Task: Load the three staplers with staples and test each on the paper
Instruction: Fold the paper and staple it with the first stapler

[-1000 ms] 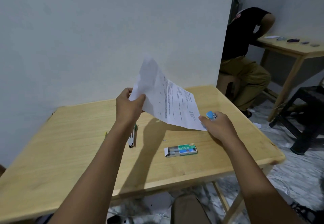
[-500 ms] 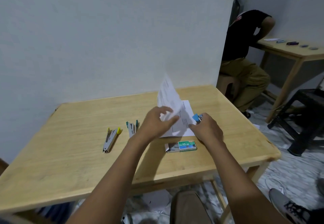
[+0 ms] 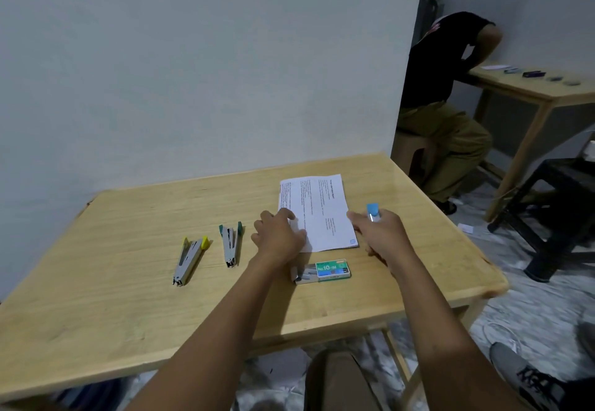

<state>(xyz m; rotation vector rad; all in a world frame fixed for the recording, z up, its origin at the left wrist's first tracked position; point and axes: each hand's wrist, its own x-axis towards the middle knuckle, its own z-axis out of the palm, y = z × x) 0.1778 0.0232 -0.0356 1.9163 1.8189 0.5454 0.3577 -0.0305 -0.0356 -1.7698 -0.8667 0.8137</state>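
Your left hand (image 3: 279, 236) presses the paper (image 3: 317, 212) flat on the table (image 3: 128, 298). Your right hand (image 3: 383, 235) grips the blue stapler (image 3: 373, 211) beside the paper's right edge.

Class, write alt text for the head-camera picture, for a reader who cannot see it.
A person's left hand rests on a printed paper lying on a wooden table, while the right hand grips a blue stapler beside its right edge. A staple box lies nearer the viewer; a yellow stapler and a green stapler lie open to the left.
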